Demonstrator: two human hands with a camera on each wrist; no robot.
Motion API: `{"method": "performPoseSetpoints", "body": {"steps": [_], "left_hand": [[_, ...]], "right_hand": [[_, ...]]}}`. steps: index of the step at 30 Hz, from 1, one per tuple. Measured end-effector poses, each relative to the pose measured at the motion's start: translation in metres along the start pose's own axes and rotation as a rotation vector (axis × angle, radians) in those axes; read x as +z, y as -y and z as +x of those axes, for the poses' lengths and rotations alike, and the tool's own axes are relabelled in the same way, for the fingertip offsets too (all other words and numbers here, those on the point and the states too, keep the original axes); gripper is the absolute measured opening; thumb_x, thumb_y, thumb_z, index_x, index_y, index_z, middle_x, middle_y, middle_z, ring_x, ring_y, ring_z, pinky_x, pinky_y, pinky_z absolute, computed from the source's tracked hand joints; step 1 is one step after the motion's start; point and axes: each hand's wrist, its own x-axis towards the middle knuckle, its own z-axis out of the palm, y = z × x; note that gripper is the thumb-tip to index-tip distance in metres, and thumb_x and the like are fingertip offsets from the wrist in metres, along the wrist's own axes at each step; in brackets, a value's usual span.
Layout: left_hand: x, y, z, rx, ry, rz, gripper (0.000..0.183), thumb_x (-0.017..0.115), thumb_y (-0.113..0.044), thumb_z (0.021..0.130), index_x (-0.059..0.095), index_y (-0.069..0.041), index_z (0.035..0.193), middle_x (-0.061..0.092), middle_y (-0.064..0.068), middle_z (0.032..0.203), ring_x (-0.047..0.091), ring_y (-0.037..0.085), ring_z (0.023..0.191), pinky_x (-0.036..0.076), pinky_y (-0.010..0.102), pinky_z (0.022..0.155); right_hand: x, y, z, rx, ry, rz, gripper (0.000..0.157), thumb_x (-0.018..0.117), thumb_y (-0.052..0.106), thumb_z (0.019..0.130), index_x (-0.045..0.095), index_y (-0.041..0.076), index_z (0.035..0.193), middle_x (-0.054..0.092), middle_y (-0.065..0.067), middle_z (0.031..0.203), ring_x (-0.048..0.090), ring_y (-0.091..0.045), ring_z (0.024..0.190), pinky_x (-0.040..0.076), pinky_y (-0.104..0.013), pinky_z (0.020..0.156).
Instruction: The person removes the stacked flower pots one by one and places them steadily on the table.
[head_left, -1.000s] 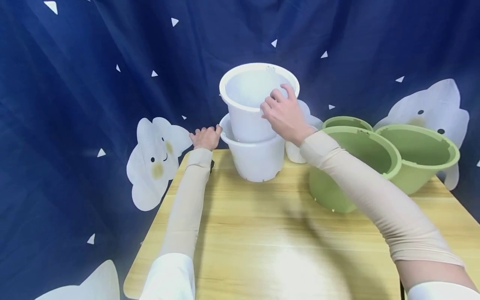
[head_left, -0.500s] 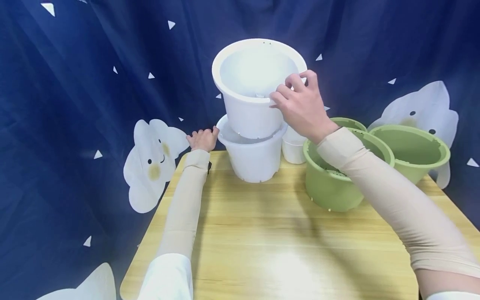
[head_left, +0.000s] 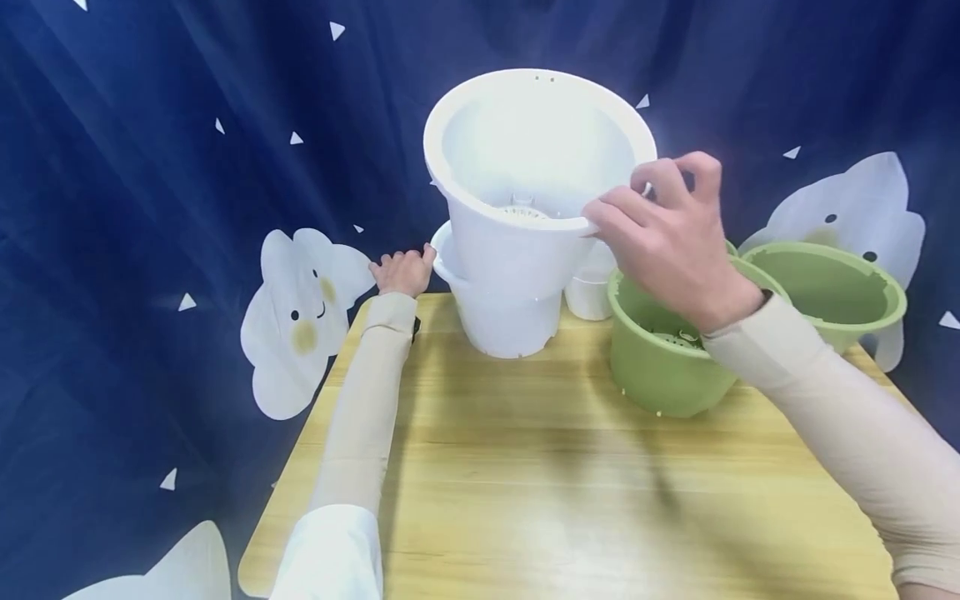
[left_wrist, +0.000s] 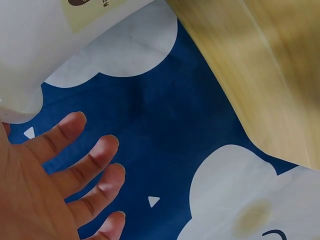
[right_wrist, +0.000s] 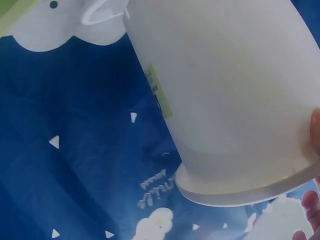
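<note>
In the head view my right hand (head_left: 667,237) pinches the near right rim of a white plastic flower pot (head_left: 517,254), raised and tilted with its slotted bottom showing inside. The right wrist view has this pot's smooth wall (right_wrist: 225,100), with fingertips (right_wrist: 316,131) at its rim. Behind and below it, a second white pot (head_left: 506,329) stands on the table. Beside that pot's left rim is my left hand (head_left: 402,272), its thumb side at the rim. Loosely extended fingers (left_wrist: 90,165) show in the left wrist view; the thumb is mostly hidden.
Several green pots stand at the right of the wooden table (head_left: 480,467), among them a near one (head_left: 667,387) and a far right one (head_left: 832,287). A smaller white pot (head_left: 588,296) is at the back. A blue curtain (head_left: 150,183) hangs behind.
My right hand has drawn the upper white pot up and toward me, tilting its mouth my way, and moved right. My left hand has stayed by the lower pot's rim.
</note>
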Motion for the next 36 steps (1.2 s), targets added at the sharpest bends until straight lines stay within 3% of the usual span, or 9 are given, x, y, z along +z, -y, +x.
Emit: {"method": "performPoseSetpoints", "body": {"steps": [3, 7, 17, 24, 29, 36], "left_hand": [[0.001, 0.0, -0.001, 0.004, -0.01, -0.006, 0.08, 0.013, -0.055, 0.103, 0.066, -0.003, 0.135, 0.061, 0.025, 0.14, 0.047, 0.048, 0.131, 0.024, 0.07, 0.114], [0.0, 0.0, -0.002, 0.01, -0.015, -0.006, 0.08, 0.014, -0.055, 0.103, 0.066, -0.003, 0.133, 0.061, 0.025, 0.14, 0.049, 0.048, 0.13, 0.024, 0.07, 0.113], [-0.009, -0.002, -0.014, 0.012, 0.013, 0.053, 0.078, 0.008, -0.051, 0.109, 0.065, -0.005, 0.136, 0.059, 0.025, 0.143, 0.049, 0.048, 0.132, 0.028, 0.068, 0.112], [-0.002, 0.007, -0.006, 0.028, 0.038, 0.063, 0.08, 0.007, -0.051, 0.108, 0.067, -0.004, 0.131, 0.062, 0.027, 0.139, 0.051, 0.049, 0.13, 0.028, 0.069, 0.111], [-0.001, 0.007, -0.004, 0.009, 0.027, 0.025, 0.083, 0.009, -0.056, 0.104, 0.067, -0.002, 0.132, 0.062, 0.025, 0.139, 0.052, 0.048, 0.127, 0.029, 0.067, 0.11], [0.004, 0.006, -0.006, 0.004, 0.06, 0.009, 0.084, 0.01, -0.057, 0.103, 0.066, -0.002, 0.134, 0.061, 0.025, 0.142, 0.049, 0.048, 0.13, 0.026, 0.068, 0.113]], "right_hand": [[-0.018, 0.011, -0.005, 0.015, -0.044, 0.053, 0.01, 0.069, 0.009, 0.095, 0.071, 0.009, 0.086, 0.067, -0.004, 0.075, 0.049, -0.034, 0.08, 0.031, -0.059, 0.09], [-0.039, 0.025, -0.015, 0.021, -0.077, 0.069, 0.012, 0.067, -0.003, 0.088, 0.073, 0.008, 0.086, 0.071, -0.004, 0.076, 0.049, -0.035, 0.078, 0.032, -0.058, 0.09], [-0.069, 0.053, -0.037, -0.026, -0.121, 0.116, 0.016, 0.067, 0.008, 0.098, 0.077, 0.01, 0.086, 0.072, -0.002, 0.076, 0.046, -0.03, 0.075, 0.033, -0.051, 0.084], [-0.08, 0.07, -0.046, -0.078, -0.149, 0.167, 0.021, 0.064, 0.011, 0.101, 0.079, 0.009, 0.087, 0.073, 0.0, 0.073, 0.045, -0.027, 0.072, 0.034, -0.045, 0.081], [-0.079, 0.074, -0.066, -0.124, -0.074, 0.201, 0.021, 0.063, 0.012, 0.102, 0.079, 0.008, 0.088, 0.075, -0.001, 0.075, 0.048, -0.026, 0.072, 0.034, -0.046, 0.078], [-0.069, 0.083, -0.111, -0.167, 0.131, 0.219, 0.029, 0.054, 0.011, 0.106, 0.078, 0.007, 0.09, 0.075, 0.0, 0.083, 0.051, -0.023, 0.077, 0.036, -0.046, 0.077]]}}
